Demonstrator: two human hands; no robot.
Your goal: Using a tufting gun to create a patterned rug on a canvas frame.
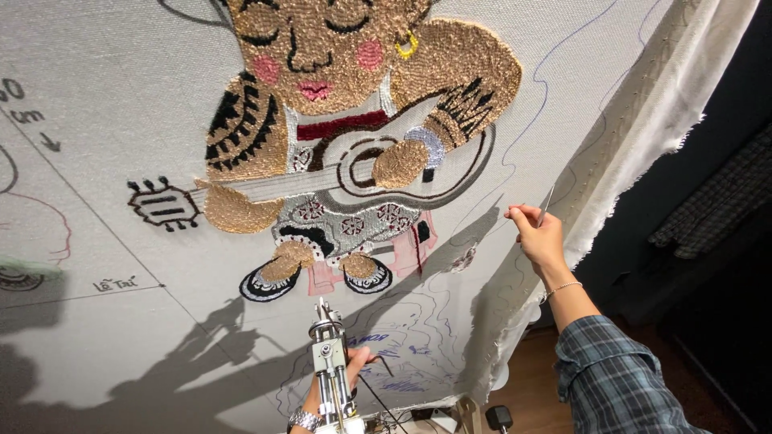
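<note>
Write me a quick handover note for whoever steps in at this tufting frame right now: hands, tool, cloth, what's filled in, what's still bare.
Left hand: gripping the metal tufting gun, its tip pointed at the cloth below the figure's shoes.
Right hand: fingers pinching a thin strand or edge by the cloth's frayed right border.
Stretched backing cloth: guitar-playing figure is tufted on face, arms, guitar, skirt and shoes.
Left: pink patches near the legs look only partly filled; the blue-outlined drawing beneath and the outlines at far left are still bare.
</note>
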